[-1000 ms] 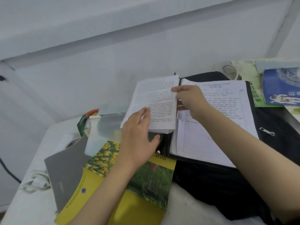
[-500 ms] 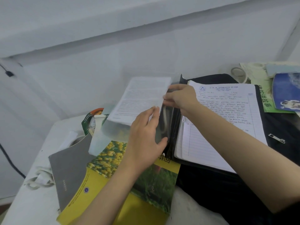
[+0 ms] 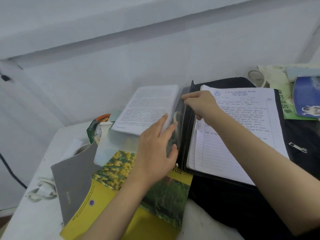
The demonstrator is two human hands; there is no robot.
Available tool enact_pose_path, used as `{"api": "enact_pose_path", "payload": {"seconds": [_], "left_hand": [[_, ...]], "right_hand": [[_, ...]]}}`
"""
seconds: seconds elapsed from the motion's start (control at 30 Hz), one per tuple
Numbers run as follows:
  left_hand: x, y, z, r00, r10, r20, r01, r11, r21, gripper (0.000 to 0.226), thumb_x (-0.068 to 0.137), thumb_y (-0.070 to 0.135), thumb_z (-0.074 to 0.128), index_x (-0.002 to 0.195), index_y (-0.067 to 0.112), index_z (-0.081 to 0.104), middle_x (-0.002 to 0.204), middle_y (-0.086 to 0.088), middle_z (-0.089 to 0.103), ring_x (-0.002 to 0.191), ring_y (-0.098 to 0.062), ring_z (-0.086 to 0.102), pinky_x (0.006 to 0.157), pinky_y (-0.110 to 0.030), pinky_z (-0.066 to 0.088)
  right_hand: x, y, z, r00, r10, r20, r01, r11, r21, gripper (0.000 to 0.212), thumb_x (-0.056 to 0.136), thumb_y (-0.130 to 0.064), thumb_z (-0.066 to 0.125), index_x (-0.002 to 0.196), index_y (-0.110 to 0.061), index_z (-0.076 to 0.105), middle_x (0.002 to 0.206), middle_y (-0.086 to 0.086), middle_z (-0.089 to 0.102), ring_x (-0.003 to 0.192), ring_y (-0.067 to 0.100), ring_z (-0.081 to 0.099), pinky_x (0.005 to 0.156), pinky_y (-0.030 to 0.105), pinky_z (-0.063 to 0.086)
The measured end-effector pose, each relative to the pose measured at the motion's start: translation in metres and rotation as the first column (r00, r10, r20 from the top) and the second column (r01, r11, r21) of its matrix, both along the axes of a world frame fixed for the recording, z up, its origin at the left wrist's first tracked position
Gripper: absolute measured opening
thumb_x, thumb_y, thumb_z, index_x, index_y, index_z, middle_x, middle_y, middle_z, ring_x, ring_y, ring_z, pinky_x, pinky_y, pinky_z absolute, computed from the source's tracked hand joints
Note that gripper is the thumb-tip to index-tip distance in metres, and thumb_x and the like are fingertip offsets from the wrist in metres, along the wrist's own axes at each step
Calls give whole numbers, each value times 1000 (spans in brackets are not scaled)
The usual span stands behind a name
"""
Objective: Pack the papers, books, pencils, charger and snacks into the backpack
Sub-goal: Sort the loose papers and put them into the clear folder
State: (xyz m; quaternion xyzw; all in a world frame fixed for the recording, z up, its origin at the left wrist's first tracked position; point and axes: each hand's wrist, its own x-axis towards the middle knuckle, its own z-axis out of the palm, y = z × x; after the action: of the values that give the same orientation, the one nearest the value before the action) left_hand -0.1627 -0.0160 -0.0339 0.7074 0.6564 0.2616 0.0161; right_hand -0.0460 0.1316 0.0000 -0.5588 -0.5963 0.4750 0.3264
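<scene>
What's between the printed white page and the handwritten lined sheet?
In the head view, the black folder's spine runs between them, and the right hand pinches a clear plastic sleeve there.

Lined sheet [image 3: 216, 161] header reads "S.M.K. JAMBATAN PUTIH"

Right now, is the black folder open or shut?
Open. The black folder shows lined paper inside, and the left hand rests on its spread clear sleeve.
</scene>
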Motion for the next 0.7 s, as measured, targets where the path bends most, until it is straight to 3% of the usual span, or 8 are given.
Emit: {"api": "enact_pose_path", "payload": {"seconds": [0.1,0.17,0.27,0.37,0.43,0.5,0.6,0.7], "left_hand": [[-8,2,13,980,-27,195,48,994,-103,54,82,42,57,131,55,37,152,16,24,139,-5,19,114,-37,11],[-22,11,22,956,51,289,-20,994,-108,51,84,45,55,130,55,37,150,16,28,138,-5,21,116,-45,14],[-58,34,34,954,292,68,-281,950,-138,57,86,50,47,140,41,34,150,-2,32,140,-20,25,114,-50,17],[-98,60,41,886,461,-60,-449,816,-364,54,89,49,46,140,37,34,147,-4,38,135,-29,31,113,-50,14],[-109,70,47,858,495,136,-383,794,-472,39,88,43,50,125,30,52,136,-2,49,116,-22,50,108,-42,29],[-109,71,51,800,492,343,-285,815,-504,22,93,26,51,111,20,61,118,0,55,92,-13,52,84,-27,41],[-113,72,57,759,481,438,-264,843,-469,21,93,13,53,110,18,64,115,-1,55,94,-15,51,69,-21,39],[-117,71,71,704,432,563,-201,883,-425,23,88,1,56,96,20,67,110,-9,63,80,-14,61,65,-21,50]], "right_hand": [[9,-7,-5,1000,1,-3,-1,1000,10,28,88,-8,47,102,-23,67,56,-6,48,41,10,37,43,24,39],[17,-11,-11,1000,5,-15,-5,1000,0,25,90,-9,48,102,-21,66,62,-2,50,45,12,38,44,25,39],[27,-20,-22,999,11,-35,-11,1000,-19,23,92,-9,49,105,-19,64,72,4,55,47,13,39,46,26,39],[32,-28,-30,999,34,-32,-35,999,-25,21,92,-9,49,104,-17,64,71,8,56,47,14,40,44,24,39],[33,-30,-32,998,46,-33,-47,999,-26,22,93,-8,48,105,-16,64,70,7,55,47,13,41,44,22,39],[33,-31,-30,998,49,-29,-50,998,-29,22,93,-8,48,107,-16,64,75,8,58,49,13,44,44,21,41],[34,-31,-28,998,55,-22,-56,997,-45,25,92,-7,50,111,-16,62,86,5,62,57,13,56,45,17,47],[35,-32,-25,996,51,-71,-57,996,-74,29,93,-8,51,120,-17,57,99,5,63,70,16,65,50,19,52]]}}
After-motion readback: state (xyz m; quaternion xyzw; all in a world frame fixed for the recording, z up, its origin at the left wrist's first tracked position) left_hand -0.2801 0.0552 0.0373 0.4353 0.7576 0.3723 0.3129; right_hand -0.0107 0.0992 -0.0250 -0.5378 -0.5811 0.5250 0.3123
